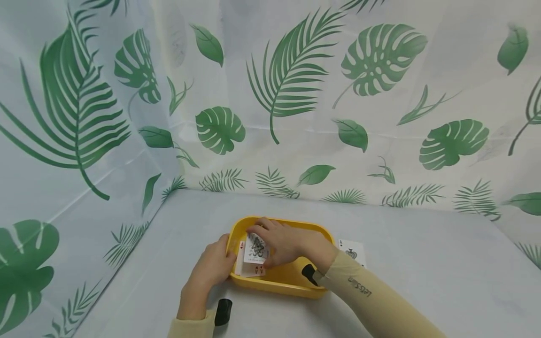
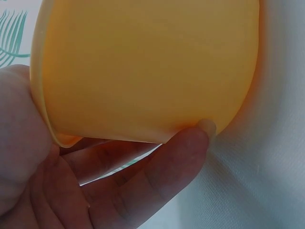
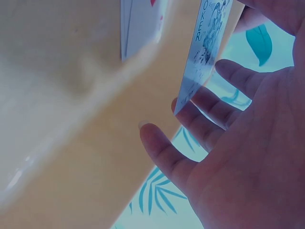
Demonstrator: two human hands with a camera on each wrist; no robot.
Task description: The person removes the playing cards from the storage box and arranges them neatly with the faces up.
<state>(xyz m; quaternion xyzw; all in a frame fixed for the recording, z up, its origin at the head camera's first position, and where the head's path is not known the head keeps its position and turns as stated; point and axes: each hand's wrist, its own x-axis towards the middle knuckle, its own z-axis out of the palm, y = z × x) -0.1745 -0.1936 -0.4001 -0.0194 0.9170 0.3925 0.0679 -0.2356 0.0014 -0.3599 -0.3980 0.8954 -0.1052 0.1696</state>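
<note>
My left hand [image 1: 213, 263] grips the left end of a yellow plastic basin [image 1: 291, 290]. The left wrist view has its fingers curled against the basin's outer wall [image 2: 152, 71], with the rim by the palm. Inside the basin, my right hand [image 1: 285, 240] holds a joker playing card [image 1: 256, 249] by its edges. In the right wrist view the joker [image 3: 207, 47] stands tilted against the fingertips, its lettering showing. Beneath it in the head view, ace cards [image 1: 249, 271] with red marks lie at the basin's left end, partly covered by the joker.
On the white table, another ace card [image 1: 351, 251] with a black emblem lies just right of the basin, partly hidden by the right forearm. A white curtain [image 1: 296, 155] with green leaf prints stands behind and to the left.
</note>
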